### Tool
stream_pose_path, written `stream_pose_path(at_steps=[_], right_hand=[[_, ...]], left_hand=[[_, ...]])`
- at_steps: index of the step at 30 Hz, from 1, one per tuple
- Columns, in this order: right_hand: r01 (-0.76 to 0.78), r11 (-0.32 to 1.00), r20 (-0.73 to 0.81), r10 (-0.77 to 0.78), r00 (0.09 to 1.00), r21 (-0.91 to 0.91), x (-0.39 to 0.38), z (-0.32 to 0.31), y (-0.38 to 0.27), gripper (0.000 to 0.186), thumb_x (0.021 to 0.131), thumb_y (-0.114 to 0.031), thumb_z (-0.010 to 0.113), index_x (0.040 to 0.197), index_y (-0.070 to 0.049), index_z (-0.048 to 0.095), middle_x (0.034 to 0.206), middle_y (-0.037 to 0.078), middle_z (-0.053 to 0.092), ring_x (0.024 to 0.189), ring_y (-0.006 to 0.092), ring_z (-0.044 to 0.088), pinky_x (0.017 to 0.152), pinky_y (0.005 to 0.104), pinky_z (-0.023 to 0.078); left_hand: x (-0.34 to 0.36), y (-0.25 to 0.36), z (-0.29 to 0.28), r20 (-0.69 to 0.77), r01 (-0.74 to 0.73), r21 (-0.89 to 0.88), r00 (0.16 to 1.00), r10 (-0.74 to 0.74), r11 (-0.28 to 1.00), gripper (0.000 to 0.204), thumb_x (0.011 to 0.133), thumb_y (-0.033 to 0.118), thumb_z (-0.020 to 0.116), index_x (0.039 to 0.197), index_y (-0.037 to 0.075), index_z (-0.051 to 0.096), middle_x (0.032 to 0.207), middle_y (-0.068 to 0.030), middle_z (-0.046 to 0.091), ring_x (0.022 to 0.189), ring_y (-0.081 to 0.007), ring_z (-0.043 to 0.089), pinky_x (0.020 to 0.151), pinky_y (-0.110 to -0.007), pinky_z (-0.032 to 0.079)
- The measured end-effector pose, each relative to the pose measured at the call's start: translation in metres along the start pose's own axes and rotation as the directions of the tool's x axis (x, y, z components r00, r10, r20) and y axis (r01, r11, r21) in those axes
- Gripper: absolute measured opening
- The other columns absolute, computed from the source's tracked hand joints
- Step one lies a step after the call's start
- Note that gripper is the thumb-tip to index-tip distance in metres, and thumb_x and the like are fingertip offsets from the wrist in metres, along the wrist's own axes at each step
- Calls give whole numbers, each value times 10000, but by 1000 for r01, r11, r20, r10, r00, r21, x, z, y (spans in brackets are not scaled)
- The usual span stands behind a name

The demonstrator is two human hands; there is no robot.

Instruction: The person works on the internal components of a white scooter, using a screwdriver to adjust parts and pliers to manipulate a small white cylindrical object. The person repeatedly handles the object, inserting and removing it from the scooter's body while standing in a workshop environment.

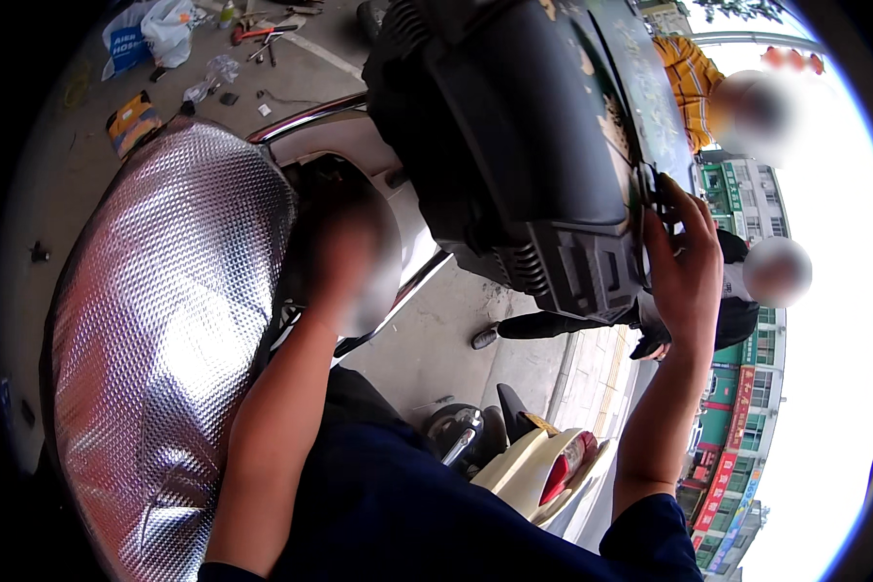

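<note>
A large black top box (495, 126) with a ribbed lower corner is tilted at upper centre. My right hand (684, 257) has its curled fingers on a black fitting (649, 184) at the box's edge. My left hand (349, 262) reaches into a dark recess in the pale scooter body (412, 233), beside a chrome rail (417, 281); a blur hides its fingers. A silver, textured seat cover (155, 320) lies along the left, next to my left forearm.
Bags (165, 34), tools (262, 34) and a yellow package (134, 123) lie on the ground. A person in an orange striped top (684, 78) and another in dark and white clothes (732, 320) are behind the box. Another scooter (514, 475) stands below. Buildings (747, 417) line the street.
</note>
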State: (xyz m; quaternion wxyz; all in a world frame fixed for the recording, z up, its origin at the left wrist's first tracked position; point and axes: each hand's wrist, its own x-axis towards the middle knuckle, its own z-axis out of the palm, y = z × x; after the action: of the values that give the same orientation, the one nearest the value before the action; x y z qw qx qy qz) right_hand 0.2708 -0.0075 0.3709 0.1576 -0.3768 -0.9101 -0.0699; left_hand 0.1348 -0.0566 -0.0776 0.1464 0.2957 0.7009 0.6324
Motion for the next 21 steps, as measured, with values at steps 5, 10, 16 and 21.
stream_pose_path(at_steps=[5, 10, 16, 21], right_hand=[[87, 974, -289, -146, 946, -209, -22, 0, -27, 347, 841, -39, 633, 1187, -33, 604, 1085, 122, 627, 875, 218, 590, 737, 322, 470], [365, 778, 146, -497, 855, 511, -91, 73, -92, 399, 690, 114, 605, 1079, 27, 605, 900, 150, 600, 828, 278, 615, 677, 328, 521], [265, 964, 126, -267, 955, 37, -88, 283, -65, 571, 760, 25, 545, 1318, 22, 425, 1207, 236, 483, 977, 332, 582, 757, 348, 543], [297, 947, 162, -314, 935, 121, -86, 317, -45, 248, 769, -82, 599, 1011, -33, 572, 963, 90, 573, 900, 291, 598, 636, 342, 548]], left_hand=[[-6, 4, 3, -48, -16, -23, 999, 15, 1000, 109, 810, 24, 674, 912, 28, 712, 874, -88, 704, 793, -144, 655, 748, -266, 504], [-6, 11, -4, -33, -42, 8, 999, 42, 999, 100, 831, 6, 639, 913, 27, 693, 896, -92, 681, 837, -174, 651, 761, -292, 510], [4, 48, -29, 63, -218, 192, 976, 210, 957, 173, 781, -15, 605, 926, 43, 677, 926, -119, 656, 871, -300, 635, 757, -353, 513], [11, 66, -56, 227, -167, 302, 969, 99, 939, 166, 764, 7, 622, 892, 83, 697, 896, -99, 651, 875, -309, 627, 740, -374, 513]])
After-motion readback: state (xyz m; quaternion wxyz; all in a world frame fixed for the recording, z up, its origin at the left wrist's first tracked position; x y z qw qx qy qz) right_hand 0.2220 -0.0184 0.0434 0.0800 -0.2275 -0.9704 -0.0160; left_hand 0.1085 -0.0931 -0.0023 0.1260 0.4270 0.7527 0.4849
